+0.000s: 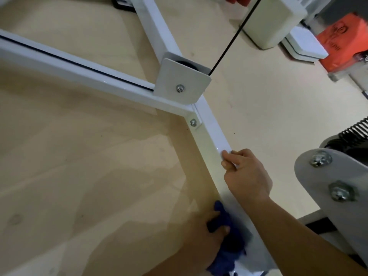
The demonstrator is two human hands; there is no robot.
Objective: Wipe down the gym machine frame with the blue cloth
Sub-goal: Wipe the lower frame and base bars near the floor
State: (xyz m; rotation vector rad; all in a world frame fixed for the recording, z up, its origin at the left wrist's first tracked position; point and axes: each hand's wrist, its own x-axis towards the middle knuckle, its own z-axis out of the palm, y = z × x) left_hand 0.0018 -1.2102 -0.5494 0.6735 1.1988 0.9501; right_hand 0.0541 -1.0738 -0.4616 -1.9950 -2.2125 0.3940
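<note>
The white gym machine frame (pixel 207 134) runs diagonally across the floor from top centre to the bottom right, with a second bar joining it from the left at a bolted bracket. My right hand (pixel 247 174) grips the top of the bar, fingers curled over its edge. Lower down, my left hand (pixel 207 234) holds the crumpled blue cloth (pixel 229 253) against the left side of the same bar. Part of the cloth is hidden under my hand.
A pulley plate (pixel 183 80) with a black cable (pixel 235 38) sits above the joint. A grey bolted plate (pixel 334 188) and a black spring (pixel 356 130) stand at the right. White boxes (pixel 272 22) and an orange pad (pixel 342 38) lie at the top right. Beige floor (pixel 79 166) spreads left.
</note>
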